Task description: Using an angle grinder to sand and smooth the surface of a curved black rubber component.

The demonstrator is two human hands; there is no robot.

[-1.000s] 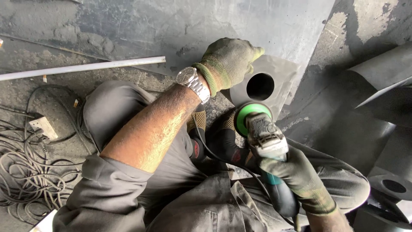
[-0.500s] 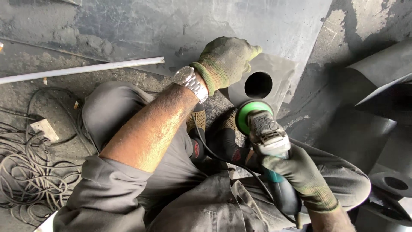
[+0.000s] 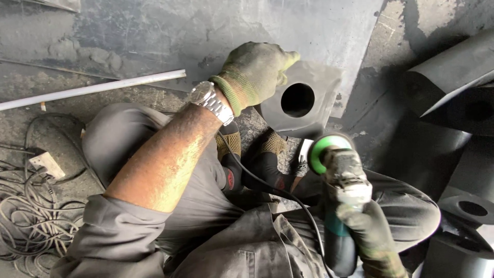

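A tangle of grey cable (image 3: 31,226) lies on the floor at far left, a long white rod (image 3: 92,88) above it. The gloved left hand (image 3: 256,72) presses flat, fingers together, on a grey metal piece with a round hole (image 3: 303,103). Further right, the gloved right hand (image 3: 373,231) is clamped on a green-guarded angle grinder (image 3: 339,172) — just below that piece.

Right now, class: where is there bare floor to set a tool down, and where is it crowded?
Bare: floor between the white rod and the left knee. Crowded: the cable tangle at lower left, and stacked dark metal parts at right.
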